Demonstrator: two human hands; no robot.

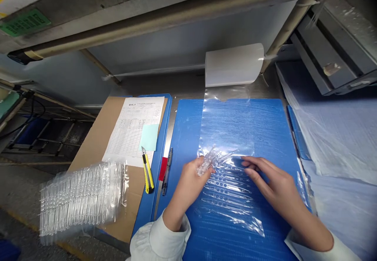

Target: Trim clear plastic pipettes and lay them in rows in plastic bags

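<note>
Pinches the bunched end of the clear film (226,131) near mid-mat with the left hand (191,180), fingers curled shut on it. Presses the right hand (271,178) flat at 3 o'clock of that pinch, fingers straight, gripping nothing. Covers the blister strip (226,192) on the blue mat (188,127) only loosely; judged about half wrapped, film uncut from the roll (234,64) at 12 o'clock. Has a stack of wrapped packs (79,198) at 8 o'clock, utility knife (147,170) beside.

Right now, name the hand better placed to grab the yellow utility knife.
Left hand, probably: though gripping bunched clear plastic film, it lies nearer the yellow utility knife; right hand lies flat farther off.
</note>
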